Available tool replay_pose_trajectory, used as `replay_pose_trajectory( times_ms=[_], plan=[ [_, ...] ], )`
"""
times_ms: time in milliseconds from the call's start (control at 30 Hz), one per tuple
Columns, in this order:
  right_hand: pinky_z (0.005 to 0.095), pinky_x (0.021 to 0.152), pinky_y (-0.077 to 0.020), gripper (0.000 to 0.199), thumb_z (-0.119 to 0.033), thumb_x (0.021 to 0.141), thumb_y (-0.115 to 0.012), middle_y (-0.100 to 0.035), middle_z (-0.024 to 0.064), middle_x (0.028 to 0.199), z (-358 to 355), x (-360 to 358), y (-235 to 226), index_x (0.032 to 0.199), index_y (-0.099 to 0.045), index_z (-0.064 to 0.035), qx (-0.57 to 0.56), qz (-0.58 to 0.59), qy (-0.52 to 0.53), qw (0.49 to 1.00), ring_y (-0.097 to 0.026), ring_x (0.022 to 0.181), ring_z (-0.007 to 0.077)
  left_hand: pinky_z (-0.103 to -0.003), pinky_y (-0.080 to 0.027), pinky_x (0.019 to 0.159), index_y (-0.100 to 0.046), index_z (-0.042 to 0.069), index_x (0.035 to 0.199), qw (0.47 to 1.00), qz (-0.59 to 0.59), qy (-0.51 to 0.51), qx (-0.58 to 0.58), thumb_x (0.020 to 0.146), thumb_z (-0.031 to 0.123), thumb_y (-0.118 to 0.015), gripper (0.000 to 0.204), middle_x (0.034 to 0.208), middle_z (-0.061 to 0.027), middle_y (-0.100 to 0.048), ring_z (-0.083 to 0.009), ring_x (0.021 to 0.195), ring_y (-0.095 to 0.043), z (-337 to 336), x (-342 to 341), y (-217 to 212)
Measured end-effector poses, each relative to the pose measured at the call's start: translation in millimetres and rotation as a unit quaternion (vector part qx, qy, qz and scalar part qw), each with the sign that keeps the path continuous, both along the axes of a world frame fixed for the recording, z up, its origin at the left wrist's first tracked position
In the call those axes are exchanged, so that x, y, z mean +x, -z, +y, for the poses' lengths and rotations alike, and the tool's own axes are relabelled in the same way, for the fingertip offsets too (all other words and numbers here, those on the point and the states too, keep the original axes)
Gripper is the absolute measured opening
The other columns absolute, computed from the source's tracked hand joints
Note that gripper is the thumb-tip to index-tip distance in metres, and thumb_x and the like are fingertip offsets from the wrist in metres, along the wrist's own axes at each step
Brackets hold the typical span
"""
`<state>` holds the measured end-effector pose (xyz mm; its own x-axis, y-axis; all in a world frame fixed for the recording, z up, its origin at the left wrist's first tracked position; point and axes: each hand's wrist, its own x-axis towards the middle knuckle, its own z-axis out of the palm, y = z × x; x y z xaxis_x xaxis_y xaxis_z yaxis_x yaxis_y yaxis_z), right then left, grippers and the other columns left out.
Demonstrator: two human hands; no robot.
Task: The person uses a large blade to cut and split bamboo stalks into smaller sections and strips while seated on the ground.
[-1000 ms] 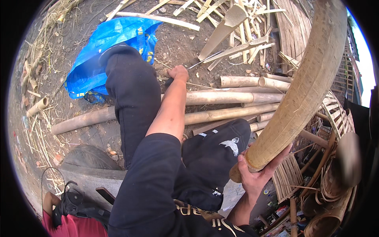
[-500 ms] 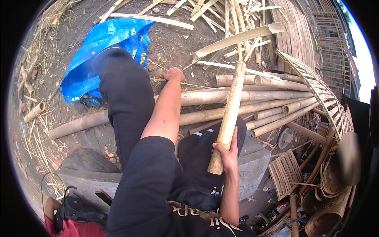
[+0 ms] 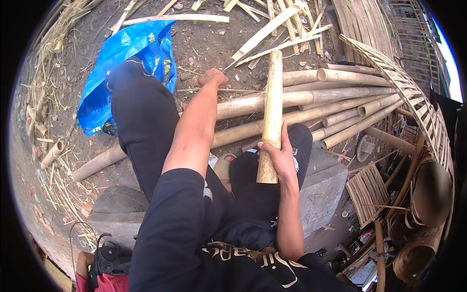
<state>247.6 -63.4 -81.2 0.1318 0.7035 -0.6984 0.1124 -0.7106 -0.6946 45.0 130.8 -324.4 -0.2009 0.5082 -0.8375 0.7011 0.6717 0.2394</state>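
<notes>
My right hand (image 3: 279,158) is wrapped round the lower part of a bamboo piece (image 3: 272,104), thumb across its front. The pale piece stands nearly upright in view, its lower end above my right thigh. Out past my knees, my left hand (image 3: 214,77) is closed in a fist. A thin, dark metal blade (image 3: 232,65) sticks out from it toward the upper right, like a knife's; its handle is hidden in the fist. Beyond the blade tip, a wide split bamboo strip (image 3: 265,33) lies slanted on the ground.
Several bamboo poles (image 3: 335,100) lie across behind my knees. A blue plastic sack (image 3: 104,90) is beside my left leg. Split strips (image 3: 296,41) litter the far ground. Slatted bamboo work (image 3: 413,92) and round woven baskets (image 3: 413,255) stand right. Another person's red clothing (image 3: 111,283) shows lower left.
The bamboo piece has swung more upright and shifted left, with my right hand moving up. My left hand has risen slightly. The wide split strip has turned to a steeper slant, farther away.
</notes>
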Motion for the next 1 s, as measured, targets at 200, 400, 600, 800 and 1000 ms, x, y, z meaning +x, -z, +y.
replay_pose_trajectory(
  times_ms=[200, 400, 600, 800, 1000],
  plan=[
    [0.0402, 0.094, -0.0512, 0.105, -0.016, 0.078, -0.074, -0.058, 0.026, 0.126, 7, 14, 73, 0.16, -0.01, 0.0003, 0.065, -0.23, -0.044, 0.97, -0.064, 0.101, 0.0372, -0.036, -0.053, 0.094, -0.073, 0.008, 0.115, 0.997, -0.003, 0.049, 0.054, 0.079, 0.025, -0.066, 0.04, 0.123, -0.0114, -0.07, -0.0248, 0.116, -0.066, 15, -5, -58],
    [0.0423, 0.096, -0.0496, 0.087, -0.018, 0.081, -0.075, -0.062, 0.0274, 0.113, 44, -14, 58, 0.152, -0.03, 0.0049, 0.255, -0.525, -0.178, 0.792, -0.063, 0.102, 0.0413, -0.039, -0.05, 0.062, -0.07, 0.0, 0.072, 0.989, -0.109, -0.016, 0.1, 0.082, 0.054, -0.068, 0.055, 0.068, -0.0106, -0.067, -0.0222, 0.062, -0.064, 1, 16, -96],
    [0.0371, 0.077, -0.0546, 0.084, -0.07, 0.093, -0.052, -0.069, 0.0123, 0.092, 97, -55, 88, 0.133, -0.056, 0.0044, -0.023, 0.076, 0.007, 0.997, -0.069, 0.087, 0.0198, -0.046, -0.05, 0.069, -0.067, -0.011, 0.08, 0.961, -0.236, -0.053, 0.136, 0.092, 0.068, -0.054, 0.081, 0.077, -0.0196, -0.068, -0.0274, 0.072, -0.065, -21, 45, -106],
    [0.0311, 0.059, -0.0452, 0.055, -0.064, 0.092, -0.059, -0.046, -0.0037, 0.068, 107, -61, 101, 0.095, -0.064, -0.0093, -0.076, 0.073, 0.071, 0.992, -0.049, 0.062, 0.011, -0.048, -0.042, 0.094, -0.072, -0.001, 0.109, 0.941, -0.331, 0.068, 0.038, 0.105, 0.063, -0.02, 0.083, 0.094, -0.0118, -0.07, -0.0257, 0.087, -0.061, -5, 13, -111],
    [0.0353, 0.058, -0.0457, 0.039, -0.035, 0.087, -0.072, -0.058, 0.0064, 0.067, 88, -54, 118, 0.084, -0.061, 0.0028, 0.004, -0.101, 0.091, 0.991, -0.056, 0.061, 0.0153, -0.032, -0.043, 0.064, -0.074, 0.007, 0.102, 0.971, -0.218, -0.057, 0.082, 0.1, 0.054, -0.05, 0.053, 0.079, 0.0005, -0.064, -0.0103, 0.067, -0.056, 56, -49, -61]
  ],
)
